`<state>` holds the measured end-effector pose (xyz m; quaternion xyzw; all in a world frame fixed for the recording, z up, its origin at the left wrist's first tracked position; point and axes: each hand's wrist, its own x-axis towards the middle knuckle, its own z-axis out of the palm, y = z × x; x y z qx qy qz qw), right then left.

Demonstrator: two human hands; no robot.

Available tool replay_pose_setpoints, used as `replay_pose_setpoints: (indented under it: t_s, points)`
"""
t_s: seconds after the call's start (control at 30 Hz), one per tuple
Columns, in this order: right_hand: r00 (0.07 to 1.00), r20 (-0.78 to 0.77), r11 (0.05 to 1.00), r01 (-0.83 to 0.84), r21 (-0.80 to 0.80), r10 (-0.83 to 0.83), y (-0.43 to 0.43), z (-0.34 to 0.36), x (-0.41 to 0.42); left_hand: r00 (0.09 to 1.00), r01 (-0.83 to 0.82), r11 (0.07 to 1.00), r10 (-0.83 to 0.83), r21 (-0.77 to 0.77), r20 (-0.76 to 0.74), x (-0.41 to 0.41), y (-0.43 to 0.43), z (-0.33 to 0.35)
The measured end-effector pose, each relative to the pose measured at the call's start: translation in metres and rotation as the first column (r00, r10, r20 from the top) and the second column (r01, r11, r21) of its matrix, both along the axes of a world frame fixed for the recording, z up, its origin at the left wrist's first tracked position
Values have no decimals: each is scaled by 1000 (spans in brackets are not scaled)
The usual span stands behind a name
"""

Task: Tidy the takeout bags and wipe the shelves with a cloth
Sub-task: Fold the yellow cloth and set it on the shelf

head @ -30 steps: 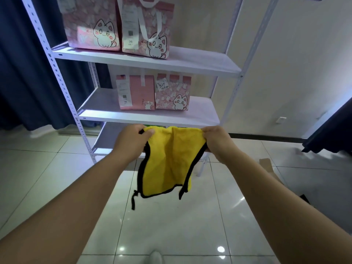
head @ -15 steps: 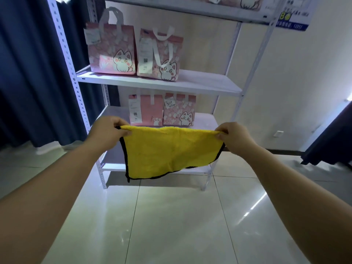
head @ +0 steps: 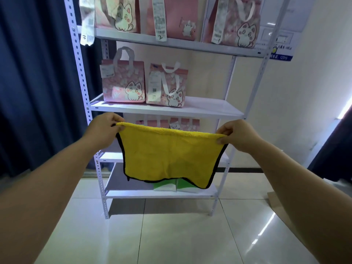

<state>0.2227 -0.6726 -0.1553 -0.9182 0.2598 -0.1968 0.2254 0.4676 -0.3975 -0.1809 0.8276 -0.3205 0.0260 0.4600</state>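
Observation:
A yellow cloth (head: 167, 157) with black edging hangs stretched between my hands in front of a white metal shelf unit (head: 209, 109). My left hand (head: 105, 130) pinches its top left corner and my right hand (head: 238, 135) pinches its top right corner. Two pink takeout bags with cat pictures (head: 123, 80) (head: 166, 86) stand on the middle shelf's left half. Three more pink bags (head: 175, 18) with long receipts sit on the shelf above. Further pink bags (head: 182, 124) on the shelf below are mostly hidden behind the cloth.
Green and white boxes (head: 171, 185) sit on the bottom shelf. Dark blue curtains (head: 38, 82) hang at the left and far right. Glossy floor tiles (head: 171, 235) lie in front of the shelves. A blue and white notice (head: 280, 44) is on the wall.
The cloth went from bunched between close hands to spread wide and taut. The view has tilted upward, bringing higher shelves and more bags into sight.

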Motion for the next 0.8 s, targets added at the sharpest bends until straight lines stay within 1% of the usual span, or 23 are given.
replay_pose_setpoints:
  t_s: [0.07,0.13,0.2,0.23,0.3,0.4,0.47,0.53,0.63,0.8]
  points:
    - [1000,17,998,-23,66,22,4,1,2,999,-2,1000,1,-17,-35,7,8,1]
    - [998,56,974,-49,223,37,9,0,2,995,6,996,-16,-90,-103,11,18,2]
    - [993,117,897,-76,436,28,14,-5,1,981,10,984,-43,-177,-187,13,26,0]
    - [989,149,852,-77,518,-1,17,-8,1,973,9,978,-56,-208,-223,13,28,-2]
    - [980,175,795,-30,606,-97,24,-16,4,960,-4,974,-59,-226,-273,13,31,-5]
    - [961,159,785,83,614,-226,35,-25,12,953,-47,980,-14,-191,-303,11,31,-14]
    - [955,138,781,127,612,-264,41,-28,18,943,-78,981,16,-177,-332,6,28,-18]
    - [954,114,770,150,620,-278,45,-29,25,928,-82,979,8,-184,-372,-3,23,-21]
    - [959,89,769,158,619,-269,53,-28,37,924,-44,979,-36,-197,-381,-21,10,-20]
    - [980,136,782,28,622,-143,77,-26,56,949,63,986,-107,-157,-295,-55,-19,-14]
